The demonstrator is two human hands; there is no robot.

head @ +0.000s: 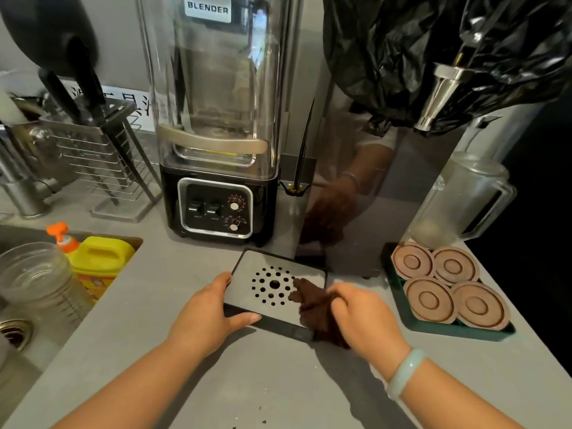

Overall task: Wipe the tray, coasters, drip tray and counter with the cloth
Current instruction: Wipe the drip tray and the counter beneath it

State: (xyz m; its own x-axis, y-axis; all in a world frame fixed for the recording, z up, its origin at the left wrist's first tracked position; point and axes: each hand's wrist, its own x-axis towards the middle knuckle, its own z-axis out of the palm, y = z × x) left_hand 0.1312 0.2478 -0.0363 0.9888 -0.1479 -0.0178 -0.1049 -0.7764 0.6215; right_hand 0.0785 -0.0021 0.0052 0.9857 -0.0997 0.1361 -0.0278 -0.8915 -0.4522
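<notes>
One yellow bottle (pixel 99 261) stands far left, one blender (pixel 216 119) rises behind, and one drip tray (pixel 247 274) lies on the grey counter (pixel 263 382) in front of it. One brown cloth (pixel 312 308) covers the drip tray's right side. Four round coasters (pixel 429 300) fill one green tray (pixel 433 328) further right, two by two. The left hand (pixel 207 311) grips the drip tray's left edge, thumb along the near rim. The right hand (pixel 362 317) is clenched round the cloth, pressing it onto the perforated plate.
</notes>
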